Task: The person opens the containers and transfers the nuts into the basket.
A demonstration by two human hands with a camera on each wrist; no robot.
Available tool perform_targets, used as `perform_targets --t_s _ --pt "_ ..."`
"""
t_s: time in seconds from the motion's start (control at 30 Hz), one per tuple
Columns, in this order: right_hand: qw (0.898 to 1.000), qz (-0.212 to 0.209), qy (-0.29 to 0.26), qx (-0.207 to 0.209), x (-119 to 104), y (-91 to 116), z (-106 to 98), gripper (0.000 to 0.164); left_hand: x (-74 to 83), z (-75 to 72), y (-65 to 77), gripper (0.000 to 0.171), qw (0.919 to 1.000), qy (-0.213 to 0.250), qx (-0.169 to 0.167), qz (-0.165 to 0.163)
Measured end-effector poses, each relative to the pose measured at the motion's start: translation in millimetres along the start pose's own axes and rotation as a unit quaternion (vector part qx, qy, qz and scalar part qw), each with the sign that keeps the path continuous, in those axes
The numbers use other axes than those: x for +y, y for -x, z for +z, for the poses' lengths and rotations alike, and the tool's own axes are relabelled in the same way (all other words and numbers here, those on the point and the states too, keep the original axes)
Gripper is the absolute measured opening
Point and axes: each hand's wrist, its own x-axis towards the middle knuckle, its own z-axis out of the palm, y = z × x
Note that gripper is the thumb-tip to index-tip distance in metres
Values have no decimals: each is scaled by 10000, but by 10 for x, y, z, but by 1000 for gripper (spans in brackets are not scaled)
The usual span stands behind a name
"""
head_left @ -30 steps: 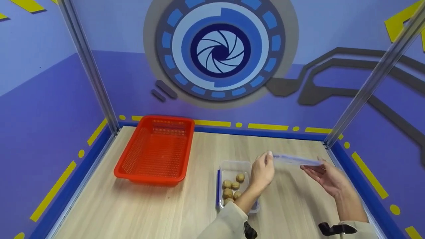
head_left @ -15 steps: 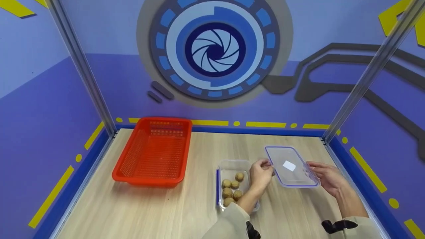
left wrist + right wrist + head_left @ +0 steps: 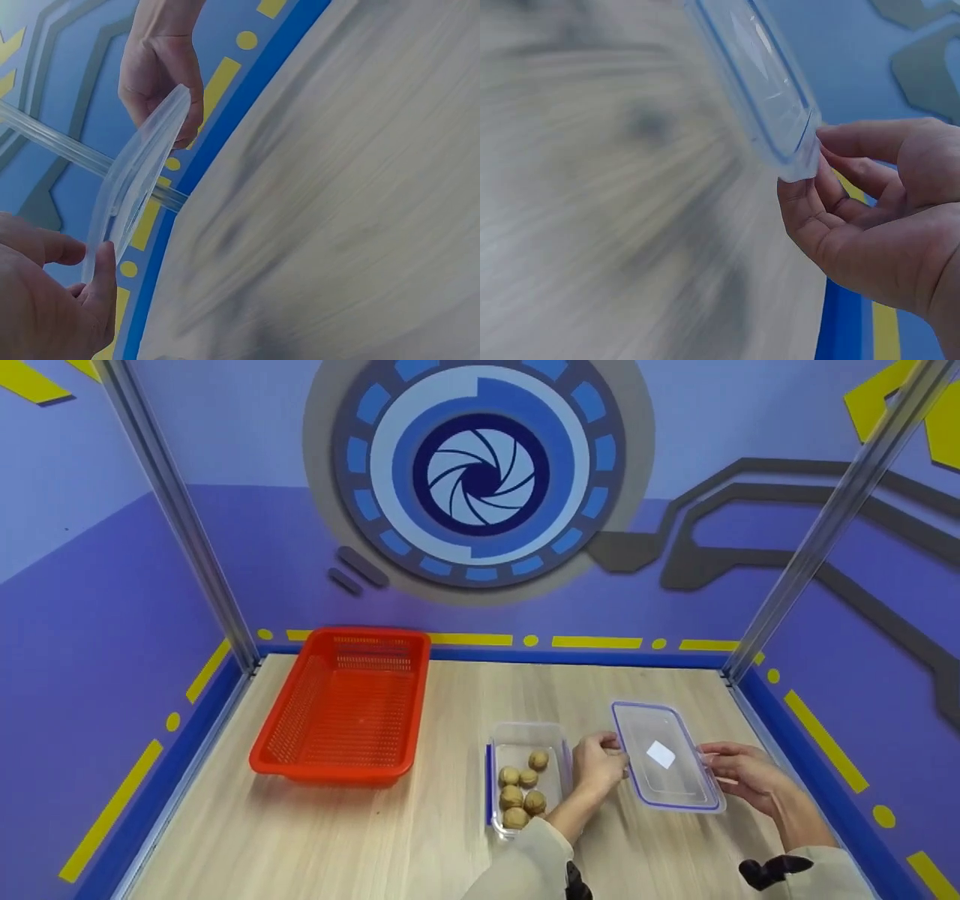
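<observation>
Between my two hands is a clear plastic lid (image 3: 664,735) with a purple seal line and a small white label. My left hand (image 3: 598,765) pinches its left edge between thumb and fingers. On the opposite edge, my right hand (image 3: 877,202) grips the rim, its thumb and fingertips on either side. In both wrist views the lid hangs above the tabletop. To the left, beside my left wrist, stands a clear plastic container (image 3: 527,732) with several walnuts (image 3: 511,796) in it; my left forearm and sleeve hide its lower right corner.
A red perforated basket (image 3: 341,720) stands at the back left of the wooden table (image 3: 315,840). Printed walls (image 3: 240,540) enclose the table at the back and both sides, with metal posts (image 3: 802,555) in the corners.
The lid, edge-on a second ago, has tilted so its broad face shows to the head camera. Both hands have since lowered it slightly toward the table, still holding its edges.
</observation>
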Motion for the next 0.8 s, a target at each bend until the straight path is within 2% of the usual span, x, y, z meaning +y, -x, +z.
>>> perform_targets --t_s 0.13,0.27,0.33,0.57,0.8 --pt "9997 173 -99 -114 116 -33 -73 41 -66 59 7 30 9979 -617 17 208" --pt "9996 186 -123 -150 216 -62 -107 38 -155 126 21 26 9896 -1328 190 519" --pt "9998 180 -74 -45 252 -71 -108 36 -211 155 27 23 9867 -1505 247 562" --pt "9985 188 370 359 286 -107 -84 35 -354 234 11 18 9833 -1729 436 377" --pt "9943 329 793 634 340 -138 -38 31 -561 292 -4 19 9788 -1857 735 454"
